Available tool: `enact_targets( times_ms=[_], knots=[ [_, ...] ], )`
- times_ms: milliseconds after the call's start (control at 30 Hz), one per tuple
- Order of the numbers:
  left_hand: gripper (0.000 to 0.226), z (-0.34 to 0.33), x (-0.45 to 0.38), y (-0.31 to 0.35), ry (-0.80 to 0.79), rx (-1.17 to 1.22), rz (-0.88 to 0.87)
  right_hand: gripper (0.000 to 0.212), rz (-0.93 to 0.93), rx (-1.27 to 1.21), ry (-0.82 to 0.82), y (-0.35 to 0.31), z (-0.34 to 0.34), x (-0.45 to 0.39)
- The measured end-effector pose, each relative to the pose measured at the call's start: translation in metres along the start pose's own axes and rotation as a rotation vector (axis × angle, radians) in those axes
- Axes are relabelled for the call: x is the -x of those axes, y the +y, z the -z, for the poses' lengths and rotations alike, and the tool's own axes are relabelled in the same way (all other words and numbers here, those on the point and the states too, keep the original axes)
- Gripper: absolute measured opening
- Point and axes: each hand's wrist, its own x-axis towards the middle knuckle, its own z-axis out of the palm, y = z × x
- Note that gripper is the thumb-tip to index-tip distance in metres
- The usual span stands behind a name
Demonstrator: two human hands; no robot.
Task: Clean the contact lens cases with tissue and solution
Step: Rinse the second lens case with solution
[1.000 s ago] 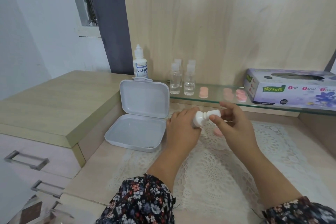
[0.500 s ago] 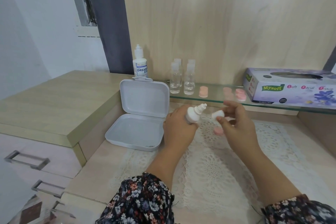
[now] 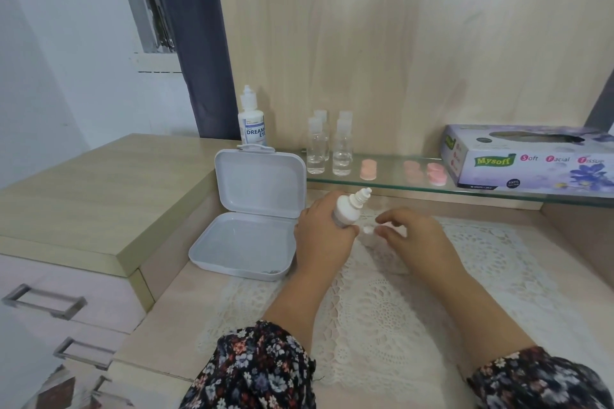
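My left hand point(image 3: 324, 236) grips a small white solution bottle point(image 3: 347, 211), tilted with its bare nozzle pointing up and to the right. Just to its right, low over the lace mat point(image 3: 382, 309), my right hand point(image 3: 418, 239) pinches the bottle's white cap point(image 3: 368, 232) at its fingertips; motion blur hides whether the cap touches the mat. Pink contact lens cases point(image 3: 369, 169) point(image 3: 436, 173) lie on the glass shelf point(image 3: 392, 185). A purple tissue box point(image 3: 531, 159) stands at the shelf's right end.
An open white plastic box point(image 3: 252, 242) sits left of my hands, lid leaning upright. A larger solution bottle point(image 3: 252, 124) and several small clear bottles point(image 3: 329, 149) stand at the back. A raised wooden counter point(image 3: 83, 196) with drawers lies to the left.
My right hand pulled the cap off the small bottle and carried it down toward the mat. My left hand turned the bottle so its nozzle points upward.
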Motion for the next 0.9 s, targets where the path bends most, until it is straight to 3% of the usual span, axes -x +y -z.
enact_targets(
  times_ms=[133,267,433,533,700,900],
  knots=[
    [0.043,0.001,-0.001,-0.002,-0.005,0.024,-0.002,0.007,-0.05,-0.078,0.033,0.014,0.035,0.01],
    [0.039,0.002,-0.003,-0.001,-0.029,0.023,-0.017,0.006,-0.091,-0.023,-0.108,0.029,0.055,0.025],
    [0.049,-0.002,-0.003,0.001,-0.064,0.018,0.017,0.037,-0.163,0.034,-0.31,0.035,0.052,0.03],
    [0.044,-0.003,-0.004,0.002,-0.081,0.026,0.001,0.035,-0.141,0.082,-0.353,0.037,0.049,0.028],
    [0.035,-0.003,-0.005,0.001,-0.097,0.038,-0.067,0.021,-0.134,0.051,-0.29,0.039,0.046,0.027],
    [0.036,0.0,-0.007,0.003,-0.144,0.102,-0.088,0.018,-0.258,-0.419,-0.058,0.033,0.048,0.023]
  ],
)
